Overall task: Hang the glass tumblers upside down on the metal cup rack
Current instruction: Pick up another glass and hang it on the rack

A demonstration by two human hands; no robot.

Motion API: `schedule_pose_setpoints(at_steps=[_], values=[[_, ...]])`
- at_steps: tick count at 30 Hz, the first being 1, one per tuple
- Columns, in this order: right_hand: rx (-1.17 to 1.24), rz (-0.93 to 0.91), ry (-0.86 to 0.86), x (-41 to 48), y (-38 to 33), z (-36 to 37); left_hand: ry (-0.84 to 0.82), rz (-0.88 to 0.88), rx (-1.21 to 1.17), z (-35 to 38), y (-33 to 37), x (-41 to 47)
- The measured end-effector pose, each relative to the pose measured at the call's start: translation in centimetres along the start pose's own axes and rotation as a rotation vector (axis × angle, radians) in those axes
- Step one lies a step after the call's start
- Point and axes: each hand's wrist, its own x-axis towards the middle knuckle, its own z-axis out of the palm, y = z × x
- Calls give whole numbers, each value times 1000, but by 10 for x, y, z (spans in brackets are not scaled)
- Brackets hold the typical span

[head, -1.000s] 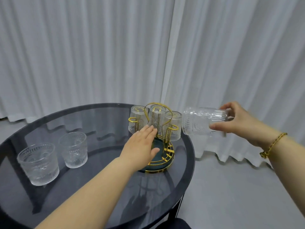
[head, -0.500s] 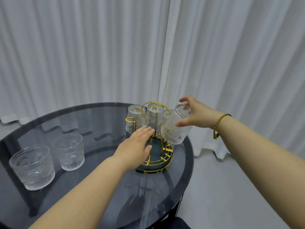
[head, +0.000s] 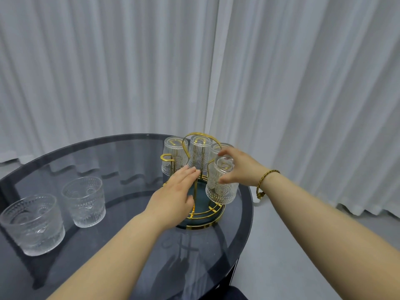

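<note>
A gold wire cup rack with a dark teal base stands at the right side of the round glass table. Three patterned glass tumblers hang upside down on its far prongs. My right hand grips a fourth tumbler, mouth down, over the rack's near-right prong. My left hand rests flat against the rack's left front with fingers together, holding nothing. Two more tumblers stand upright at the left, one nearer the rack and one by the edge.
White curtains hang close behind the table and down to a pale floor on the right. The table's right edge lies just beyond the rack. A dark object shows at the bottom edge under the table.
My right hand carried the tumbler in from the right, turned it from sideways to mouth down, and lowered it over the rack's near-right prong. My left hand stayed at the rack.
</note>
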Motion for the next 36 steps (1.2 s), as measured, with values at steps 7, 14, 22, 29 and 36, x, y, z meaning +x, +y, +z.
schedule_pose_setpoints(at_steps=[7,14,22,29,36], values=[[83,84,5,3,6,5,12,-9,-10,0,1,1],[54,35,26,6,7,7,17,-3,-1,2,-1,0],[41,27,19,3,7,9,4,21,17,2,-2,0],[-45,-77,346,-15,-10,8,104,35,8,-3,-17,-26],[177,-500,503,-45,-83,62,192,-198,55,1,-86,-121]])
